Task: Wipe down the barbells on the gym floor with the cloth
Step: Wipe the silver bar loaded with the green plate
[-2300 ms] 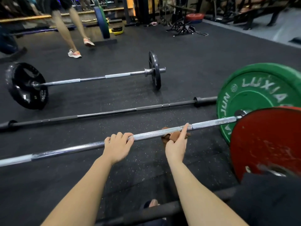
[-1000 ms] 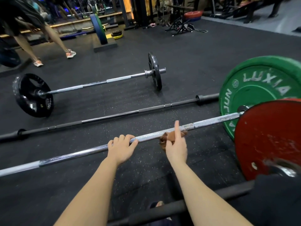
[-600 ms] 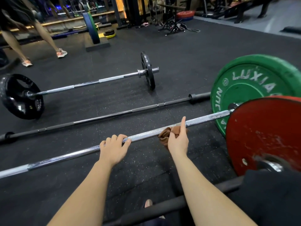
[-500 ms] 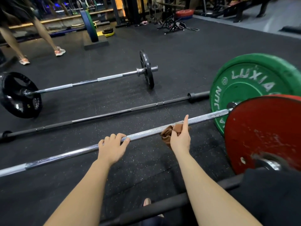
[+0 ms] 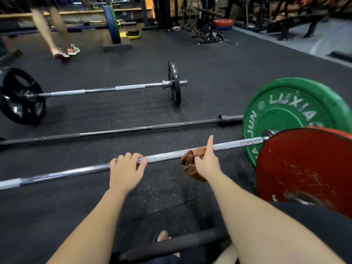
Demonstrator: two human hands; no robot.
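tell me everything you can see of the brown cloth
The cloth is brown, soft-looking fabric, bunched into loose folds. The right hand grips it against the chrome bar, index finger stretched over the bar. Most of it hangs on the near side, below the bar; the hand hides its right part.

Left hand (image 5: 124,169) gripping chrome barbell (image 5: 76,171), right hand (image 5: 206,162) holding brown cloth (image 5: 188,164) against it

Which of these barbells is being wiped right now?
The chrome barbell with the green plate: the right hand holds the brown cloth against its shaft and the left hand grips it. The black bar and the black-plated barbell beyond lie untouched.
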